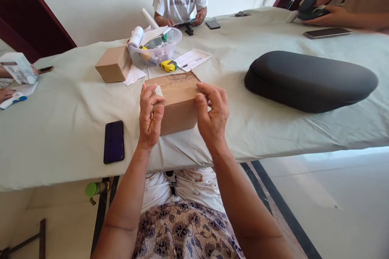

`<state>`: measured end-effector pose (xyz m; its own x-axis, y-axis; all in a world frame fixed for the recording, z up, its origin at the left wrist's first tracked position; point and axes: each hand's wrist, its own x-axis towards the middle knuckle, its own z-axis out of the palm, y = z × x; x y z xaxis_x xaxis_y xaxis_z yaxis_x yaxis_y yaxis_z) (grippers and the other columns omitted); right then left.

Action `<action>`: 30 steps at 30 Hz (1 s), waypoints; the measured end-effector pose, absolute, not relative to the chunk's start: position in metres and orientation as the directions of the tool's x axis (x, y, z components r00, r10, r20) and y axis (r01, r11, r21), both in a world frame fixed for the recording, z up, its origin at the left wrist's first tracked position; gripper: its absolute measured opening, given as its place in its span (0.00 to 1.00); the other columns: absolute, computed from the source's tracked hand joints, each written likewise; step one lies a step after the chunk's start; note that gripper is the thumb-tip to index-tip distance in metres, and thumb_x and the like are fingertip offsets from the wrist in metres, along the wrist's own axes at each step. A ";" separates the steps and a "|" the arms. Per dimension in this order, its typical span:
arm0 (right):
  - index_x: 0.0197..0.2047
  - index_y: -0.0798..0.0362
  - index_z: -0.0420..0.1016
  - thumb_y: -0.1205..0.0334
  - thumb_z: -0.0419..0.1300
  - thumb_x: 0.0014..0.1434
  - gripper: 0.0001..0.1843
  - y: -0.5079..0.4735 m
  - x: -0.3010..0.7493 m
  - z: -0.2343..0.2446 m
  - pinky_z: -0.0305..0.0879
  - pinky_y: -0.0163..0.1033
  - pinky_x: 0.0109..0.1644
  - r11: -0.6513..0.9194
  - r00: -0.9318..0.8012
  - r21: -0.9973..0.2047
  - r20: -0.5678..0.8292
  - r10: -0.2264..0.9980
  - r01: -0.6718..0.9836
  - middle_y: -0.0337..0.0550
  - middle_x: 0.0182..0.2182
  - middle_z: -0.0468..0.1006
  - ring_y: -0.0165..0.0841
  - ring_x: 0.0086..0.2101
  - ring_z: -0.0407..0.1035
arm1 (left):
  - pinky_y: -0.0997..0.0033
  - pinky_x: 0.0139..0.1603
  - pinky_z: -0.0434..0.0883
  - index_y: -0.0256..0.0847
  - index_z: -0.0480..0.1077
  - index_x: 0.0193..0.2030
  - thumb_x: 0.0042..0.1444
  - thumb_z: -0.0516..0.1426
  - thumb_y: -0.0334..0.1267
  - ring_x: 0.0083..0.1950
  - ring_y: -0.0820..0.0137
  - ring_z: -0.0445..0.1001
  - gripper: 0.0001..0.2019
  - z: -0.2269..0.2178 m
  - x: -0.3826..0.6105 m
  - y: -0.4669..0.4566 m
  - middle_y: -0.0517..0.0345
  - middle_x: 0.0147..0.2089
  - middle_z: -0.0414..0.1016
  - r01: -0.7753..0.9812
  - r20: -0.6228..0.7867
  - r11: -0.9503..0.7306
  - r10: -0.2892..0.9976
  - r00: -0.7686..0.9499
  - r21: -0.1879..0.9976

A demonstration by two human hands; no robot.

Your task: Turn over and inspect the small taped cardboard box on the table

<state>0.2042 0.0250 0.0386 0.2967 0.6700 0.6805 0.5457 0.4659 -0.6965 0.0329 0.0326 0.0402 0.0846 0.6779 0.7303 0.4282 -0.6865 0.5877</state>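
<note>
A brown cardboard box sits on the cloth-covered table right in front of me. Its taped top carries dark scribbled lines and a small patterned sticker. My left hand is at the box's left side, fingers bent over the top edge by the sticker. On the opposite side my right hand curls at the right edge, thumb and forefinger against the top corner. The box is held between the two hands. Parts of its left and right sides are hidden behind them.
A dark phone lies left of the box. Behind it are another cardboard box, a plastic basin of odds and ends, and a yellow tape measure. A black case stands to the right. Other people sit around the table.
</note>
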 end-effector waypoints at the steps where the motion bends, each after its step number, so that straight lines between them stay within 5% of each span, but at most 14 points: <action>1: 0.55 0.46 0.75 0.48 0.48 0.73 0.20 0.026 0.208 0.038 0.66 0.52 0.63 0.479 0.298 -0.700 0.682 0.668 0.529 0.46 0.50 0.75 0.40 0.53 0.70 | 0.47 0.77 0.48 0.47 0.68 0.54 0.71 0.44 0.55 0.79 0.59 0.45 0.20 0.039 0.032 0.034 0.53 0.70 0.63 0.411 0.738 -0.697 0.670 0.082 0.588; 6: 0.55 0.45 0.78 0.48 0.50 0.72 0.20 0.032 0.217 0.030 0.66 0.51 0.62 0.566 0.314 -0.706 0.702 0.639 0.426 0.44 0.49 0.79 0.40 0.52 0.72 | 0.52 0.78 0.44 0.54 0.60 0.68 0.68 0.51 0.55 0.80 0.57 0.44 0.24 0.026 0.028 0.043 0.55 0.77 0.52 0.303 0.786 -0.772 0.610 0.105 0.559; 10: 0.56 0.44 0.78 0.46 0.51 0.71 0.21 0.037 0.214 0.023 0.65 0.52 0.63 0.590 0.342 -0.711 0.702 0.624 0.381 0.44 0.49 0.79 0.40 0.53 0.71 | 0.52 0.79 0.43 0.59 0.48 0.73 0.60 0.61 0.54 0.81 0.57 0.38 0.39 0.000 0.030 0.045 0.58 0.81 0.38 0.263 0.738 -0.722 0.673 0.053 0.640; 15: 0.56 0.44 0.77 0.44 0.50 0.71 0.22 0.038 0.209 0.022 0.66 0.51 0.62 0.589 0.363 -0.709 0.705 0.610 0.388 0.44 0.50 0.79 0.40 0.53 0.71 | 0.45 0.72 0.62 0.53 0.38 0.77 0.48 0.70 0.53 0.74 0.52 0.60 0.58 -0.044 0.037 0.038 0.43 0.75 0.55 0.080 0.418 -0.415 0.908 -0.026 0.906; 21: 0.57 0.45 0.76 0.42 0.52 0.69 0.23 0.032 0.221 0.023 0.71 0.46 0.54 0.564 0.318 -0.764 0.644 0.696 0.315 0.45 0.51 0.79 0.38 0.50 0.73 | 0.43 0.68 0.65 0.48 0.45 0.75 0.44 0.73 0.45 0.68 0.52 0.68 0.57 -0.072 0.035 0.034 0.41 0.69 0.65 0.023 0.261 -0.260 0.964 -0.058 0.965; 25: 0.48 0.49 0.79 0.42 0.48 0.69 0.25 0.045 0.257 0.004 0.72 0.43 0.43 0.436 0.365 -0.845 0.529 0.766 0.311 0.46 0.42 0.82 0.37 0.40 0.75 | 0.48 0.71 0.63 0.49 0.46 0.75 0.47 0.71 0.44 0.71 0.54 0.64 0.53 -0.075 0.030 0.034 0.42 0.72 0.61 0.083 0.327 -0.323 0.944 -0.047 0.943; 30: 0.41 0.52 0.79 0.50 0.58 0.59 0.16 0.062 0.300 -0.037 0.70 0.52 0.50 0.057 0.456 -0.775 0.427 0.781 0.629 0.50 0.38 0.79 0.42 0.39 0.73 | 0.49 0.74 0.58 0.49 0.47 0.75 0.49 0.69 0.43 0.75 0.52 0.57 0.51 -0.077 0.028 0.034 0.43 0.75 0.54 0.164 0.418 -0.406 0.908 -0.042 0.899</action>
